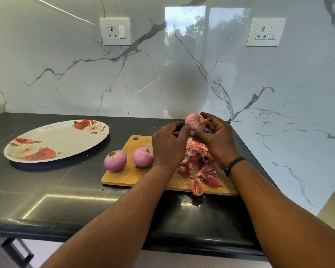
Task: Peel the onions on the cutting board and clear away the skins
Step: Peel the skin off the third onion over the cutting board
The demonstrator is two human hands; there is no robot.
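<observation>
Nearest the camera, both forearms reached out over the black counter toward the wooden cutting board, the right wrist wearing a dark band. On the board's right side sat a heap of loose red skins, one piece hanging over the near edge, so clearing hadn't started yet. On the left end were two peeled onions, smooth and pink, sitting close together. A bit farther back, lifted above the far edge of the board, was the third onion, still patchy with papery bits, so I'd say peeling was the step in hand. The right hand cupped it, fingers curled round it from the right, while the left hand had its fingertips pinched in against the onion's left side, looking like it was picking at a scrap of skin, though I couldn't make out the scrap itself. Next move probably needs a firm hold and a small careful pull. Farther left, a floral plate sat on the counter, well apart from the board.
</observation>
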